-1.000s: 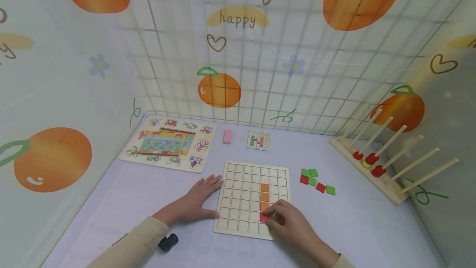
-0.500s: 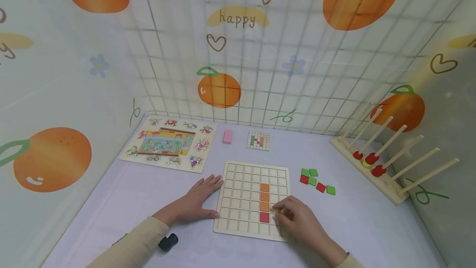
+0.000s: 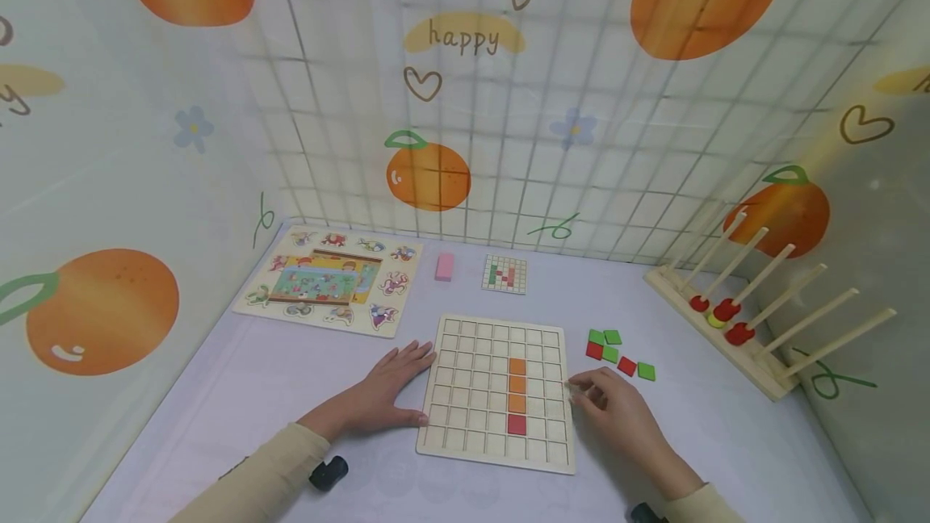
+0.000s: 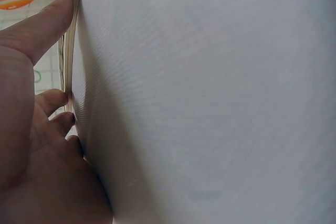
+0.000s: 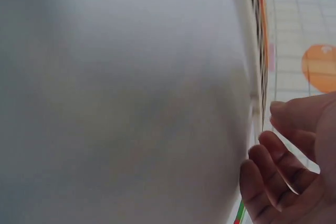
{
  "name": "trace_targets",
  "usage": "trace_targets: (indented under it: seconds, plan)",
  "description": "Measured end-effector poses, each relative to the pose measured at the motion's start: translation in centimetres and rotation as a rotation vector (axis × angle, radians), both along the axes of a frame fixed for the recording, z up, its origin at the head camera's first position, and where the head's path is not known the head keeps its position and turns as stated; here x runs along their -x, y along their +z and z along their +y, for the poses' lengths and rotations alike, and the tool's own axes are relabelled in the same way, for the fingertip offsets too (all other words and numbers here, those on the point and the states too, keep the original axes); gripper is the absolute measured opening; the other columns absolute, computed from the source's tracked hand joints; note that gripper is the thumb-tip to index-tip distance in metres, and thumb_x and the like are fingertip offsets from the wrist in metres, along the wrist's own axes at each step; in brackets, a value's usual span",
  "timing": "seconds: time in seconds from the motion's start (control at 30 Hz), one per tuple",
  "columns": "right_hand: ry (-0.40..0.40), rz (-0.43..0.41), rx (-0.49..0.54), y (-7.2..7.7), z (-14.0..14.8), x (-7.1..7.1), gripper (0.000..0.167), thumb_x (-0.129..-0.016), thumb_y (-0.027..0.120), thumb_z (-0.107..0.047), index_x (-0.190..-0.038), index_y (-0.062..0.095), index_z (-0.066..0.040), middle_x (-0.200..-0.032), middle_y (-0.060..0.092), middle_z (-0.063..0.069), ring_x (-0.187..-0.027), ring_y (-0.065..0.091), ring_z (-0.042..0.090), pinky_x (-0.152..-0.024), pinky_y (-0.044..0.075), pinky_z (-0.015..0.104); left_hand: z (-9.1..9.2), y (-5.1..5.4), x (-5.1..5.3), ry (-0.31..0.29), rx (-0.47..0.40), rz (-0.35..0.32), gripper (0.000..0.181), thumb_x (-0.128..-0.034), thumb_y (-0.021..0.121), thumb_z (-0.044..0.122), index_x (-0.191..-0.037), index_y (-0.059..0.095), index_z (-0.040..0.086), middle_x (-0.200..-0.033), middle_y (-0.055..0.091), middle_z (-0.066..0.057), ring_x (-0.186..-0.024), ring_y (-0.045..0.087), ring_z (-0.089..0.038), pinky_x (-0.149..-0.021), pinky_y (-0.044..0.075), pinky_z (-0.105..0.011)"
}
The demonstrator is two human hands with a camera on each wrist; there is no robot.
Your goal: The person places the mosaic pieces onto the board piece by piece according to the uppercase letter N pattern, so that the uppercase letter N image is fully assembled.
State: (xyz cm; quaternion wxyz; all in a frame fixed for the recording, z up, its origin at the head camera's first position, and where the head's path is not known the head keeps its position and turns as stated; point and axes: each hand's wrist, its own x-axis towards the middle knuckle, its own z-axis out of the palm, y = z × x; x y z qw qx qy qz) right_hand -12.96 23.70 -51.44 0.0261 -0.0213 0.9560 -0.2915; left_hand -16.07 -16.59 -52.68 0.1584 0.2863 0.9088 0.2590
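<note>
A wooden grid board [image 3: 467, 388] lies on the table between my hands. One of its columns holds three orange tiles [image 3: 517, 383] with a red tile [image 3: 517, 424] below them. Fingers spread, my left hand [image 3: 378, 395] rests on the table, and its thumb and fingertips touch the board's left edge. My right hand [image 3: 623, 416] hovers just past the board's right edge, fingers loosely bent and nothing held. Thumb and fingers stand apart in the right wrist view, close to the board's edge. Loose green tiles [image 3: 646, 371] and red tiles [image 3: 627, 366] lie beyond this hand.
Behind the board are a small pattern card [image 3: 504, 274] and a pink block [image 3: 445, 267]. An animal puzzle board [image 3: 327, 281] lies at the back left. At the right stands a wooden peg rack [image 3: 734, 337] with several beads. Printed curtains enclose the table.
My right hand has left the red tile, which stays in its square, and moved right, off the board toward the loose tiles. The left hand stays put.
</note>
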Motion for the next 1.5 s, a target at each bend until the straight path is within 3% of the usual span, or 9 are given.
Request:
trace_targets:
  seconds: [0.33,0.57,0.9,1.5]
  plan:
    - [-0.075,0.006,-0.045,-0.2,2.8,0.9,0.026,-0.09,0.075,-0.014,-0.116,0.073,-0.012,-0.099,0.064,0.001,-0.08,0.059,0.016,-0.067,0.053,0.029,0.0,0.1,0.0,-0.004,0.001,0.001,0.098,-0.087,0.072,0.059,-0.162,0.028,0.015,-0.17,0.016,0.0,-0.157,0.005,-0.023,-0.128,0.002,-0.048]
    - [-0.134,0.042,-0.066,-0.6,4.3,1.4,0.032,-0.091,0.074,-0.014,-0.121,0.071,-0.005,-0.113,0.059,0.012,-0.091,0.059,0.023,-0.077,0.059,0.038,0.0,0.1,-0.1,-0.005,0.003,0.0,0.097,-0.0874,0.072,0.059,-0.162,0.028,0.015,-0.17,0.016,0.0,-0.157,0.005,-0.023,-0.128,0.002,-0.047]
    - [-0.214,-0.009,-0.09,-0.5,5.9,2.3,0.037,-0.094,0.074,-0.017,-0.128,0.067,-0.005,-0.122,0.053,0.02,-0.094,0.055,0.029,-0.077,0.057,0.04,-0.1,0.2,-0.1,-0.004,0.003,-0.003,0.097,-0.0874,0.071,0.06,-0.162,0.028,0.016,-0.17,0.016,0.001,-0.157,0.004,-0.022,-0.128,0.002,-0.047]
    - [-0.16,0.032,-0.11,-0.4,6.5,2.7,0.036,-0.092,0.075,-0.01,-0.127,0.069,-0.001,-0.122,0.062,0.02,-0.089,0.055,0.026,-0.07,0.052,0.035,-0.1,0.2,0.0,-0.007,-0.002,-0.003,0.098,-0.0872,0.071,0.06,-0.162,0.027,0.015,-0.17,0.015,0.0,-0.157,0.004,-0.022,-0.128,0.001,-0.046]
